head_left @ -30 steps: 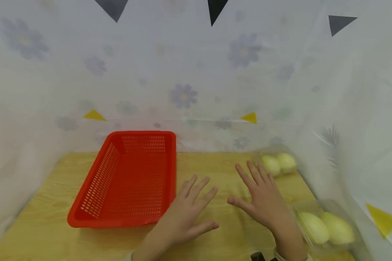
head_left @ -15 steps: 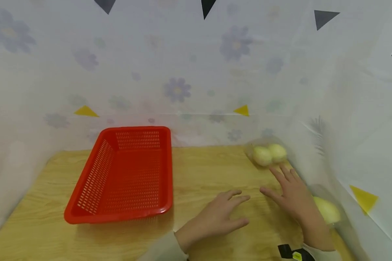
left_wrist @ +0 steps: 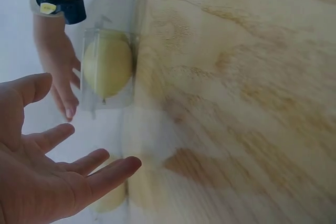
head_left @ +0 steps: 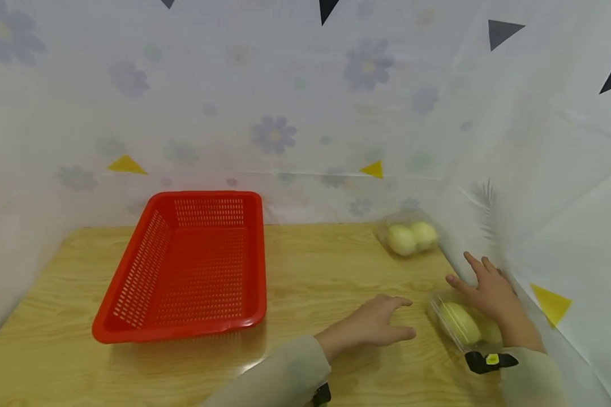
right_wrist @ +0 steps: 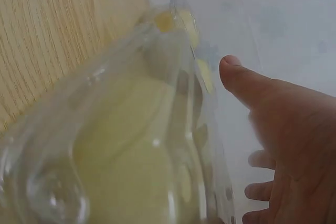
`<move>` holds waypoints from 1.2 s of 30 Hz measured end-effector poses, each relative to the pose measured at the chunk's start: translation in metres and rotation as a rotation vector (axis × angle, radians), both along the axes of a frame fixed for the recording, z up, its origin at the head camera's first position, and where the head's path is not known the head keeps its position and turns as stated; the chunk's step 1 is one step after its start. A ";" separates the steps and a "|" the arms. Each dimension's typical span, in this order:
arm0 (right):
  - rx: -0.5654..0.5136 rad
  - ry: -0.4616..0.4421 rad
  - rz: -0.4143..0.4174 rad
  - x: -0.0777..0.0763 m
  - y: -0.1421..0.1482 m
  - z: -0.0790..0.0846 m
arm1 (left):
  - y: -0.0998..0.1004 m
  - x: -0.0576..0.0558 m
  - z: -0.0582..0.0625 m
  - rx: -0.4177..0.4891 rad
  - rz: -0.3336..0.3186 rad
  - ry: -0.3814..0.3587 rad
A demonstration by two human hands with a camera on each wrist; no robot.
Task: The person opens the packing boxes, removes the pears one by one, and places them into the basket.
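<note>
Both the left hand (head_left: 379,322) and the right hand (head_left: 494,294) have moved towards three o'clock in the head view, compared with half a second ago. Right hand, which covered the left part of the near box (head_left: 440,299), is now at the opposite side of it, so the box is better seen.

This near box is clear and rests on the table (head_left: 331,260), close to the three o'clock edge. One yellow fruit (head_left: 460,323) is well visible inside; a second one is partly hidden by the right hand and arm.

If the near box is the centre of the clock, the right hand is between one and two o'clock. Its thumb and fingers are spread wide and hold nothing; the right wrist view shows a gap between the thumb and the box wall.

Left hand is at nine o'clock, near the box but apart from it. Its fingers are slightly bent, the thumb stands well away from them, and nothing is in its hold.

The far box (head_left: 384,234), with two yellow fruits, is at eleven o'clock. The red basket (head_left: 203,277) is a little above nine o'clock, well apart. Behind the table, at twelve o'clock, hangs a flowered sheet (head_left: 305,102).
</note>
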State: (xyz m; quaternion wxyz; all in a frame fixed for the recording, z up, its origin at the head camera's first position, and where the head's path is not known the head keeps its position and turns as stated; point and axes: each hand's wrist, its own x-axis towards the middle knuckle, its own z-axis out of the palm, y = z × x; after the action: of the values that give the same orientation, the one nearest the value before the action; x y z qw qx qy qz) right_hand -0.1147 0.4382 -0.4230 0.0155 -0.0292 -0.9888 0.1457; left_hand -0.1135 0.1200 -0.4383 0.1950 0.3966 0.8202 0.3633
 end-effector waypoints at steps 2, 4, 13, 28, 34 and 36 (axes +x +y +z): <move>-0.033 -0.036 -0.008 -0.002 0.006 -0.002 | 0.006 -0.003 -0.003 0.001 -0.005 -0.016; -0.062 -0.074 -0.015 -0.004 0.010 -0.006 | 0.010 -0.006 -0.008 0.005 -0.001 -0.038; -0.116 -0.179 -0.063 -0.016 0.021 -0.007 | 0.015 -0.017 -0.010 -0.002 0.044 -0.055; -0.037 -0.347 -0.277 0.002 -0.005 -0.006 | 0.058 -0.006 -0.013 -0.134 0.085 0.048; -0.081 -0.321 -0.378 -0.005 -0.043 -0.010 | 0.048 -0.011 -0.015 -0.075 0.097 0.085; -0.080 -0.321 -0.375 -0.007 -0.056 -0.012 | 0.041 -0.012 -0.017 -0.049 0.085 0.092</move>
State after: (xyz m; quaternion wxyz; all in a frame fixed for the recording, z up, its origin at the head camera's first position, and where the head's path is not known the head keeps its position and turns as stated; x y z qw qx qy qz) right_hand -0.1214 0.3827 -0.4355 -0.1163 -0.2353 -0.9493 0.1730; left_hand -0.1251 0.1609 -0.4557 0.1510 0.3729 0.8530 0.3325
